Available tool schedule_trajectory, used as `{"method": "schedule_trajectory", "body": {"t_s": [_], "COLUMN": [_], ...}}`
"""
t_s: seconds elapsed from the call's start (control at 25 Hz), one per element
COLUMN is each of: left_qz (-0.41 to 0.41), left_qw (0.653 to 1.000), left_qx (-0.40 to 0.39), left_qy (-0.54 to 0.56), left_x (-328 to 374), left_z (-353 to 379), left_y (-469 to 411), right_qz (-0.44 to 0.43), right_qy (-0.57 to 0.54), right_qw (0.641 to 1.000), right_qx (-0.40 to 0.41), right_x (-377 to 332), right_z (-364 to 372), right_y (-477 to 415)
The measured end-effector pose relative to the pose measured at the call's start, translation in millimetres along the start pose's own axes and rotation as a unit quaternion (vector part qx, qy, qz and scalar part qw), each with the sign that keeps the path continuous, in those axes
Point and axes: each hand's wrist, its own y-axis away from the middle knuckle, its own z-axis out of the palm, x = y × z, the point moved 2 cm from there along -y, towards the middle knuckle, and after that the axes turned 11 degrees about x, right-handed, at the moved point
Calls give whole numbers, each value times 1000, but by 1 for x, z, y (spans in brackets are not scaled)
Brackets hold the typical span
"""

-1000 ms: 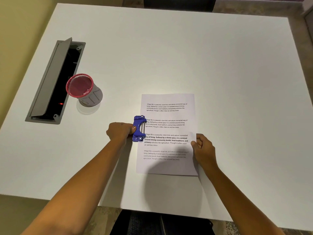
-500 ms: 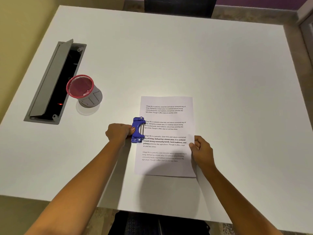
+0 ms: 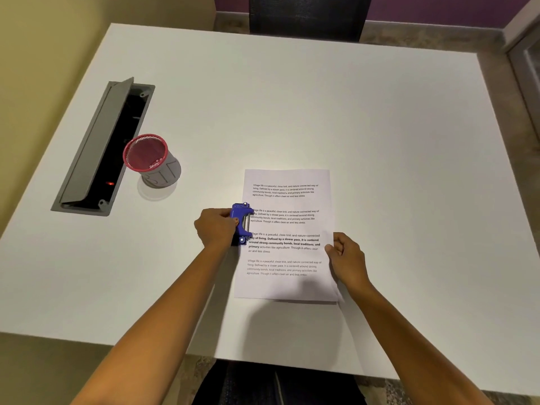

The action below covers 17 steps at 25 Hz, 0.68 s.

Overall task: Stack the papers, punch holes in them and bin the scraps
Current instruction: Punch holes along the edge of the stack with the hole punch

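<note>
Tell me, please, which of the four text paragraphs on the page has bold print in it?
The third paragraph from the top of the paper stack, level with the right hand. Its middle lines are bold, while the other three are plain.

Bare arms, nothing being worn on them

No sleeves, watch or rings are being shown on the left hand (image 3: 216, 227) or right hand (image 3: 347, 258); dark clothing is being glimpsed below the table edge.
</note>
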Motion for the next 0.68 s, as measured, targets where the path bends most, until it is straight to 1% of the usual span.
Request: {"method": "schedule_trajectory", "body": {"t_s": [0.12,0.2,0.32,0.56,0.68], "left_qz": [63,83,91,83,79], "left_qw": [997,996,995,996,997], "left_qx": [18,24,22,23,2], "left_qy": [-28,-38,-44,-20,-6], "left_x": [3,3,2,1,-2], "left_z": [2,2,1,2,-1], "left_y": [11,14,14,15,16], "right_qz": [11,18,38,40,47], "right_qy": [5,6,-9,-13,-41], "right_qw": [1000,1000,999,998,997], "right_qx": [-4,6,28,49,55], "right_x": [-1,-1,6,23,31], "right_z": [-2,-5,-18,-54,-65], "right_y": [-3,-4,-8,-9,-3]}}
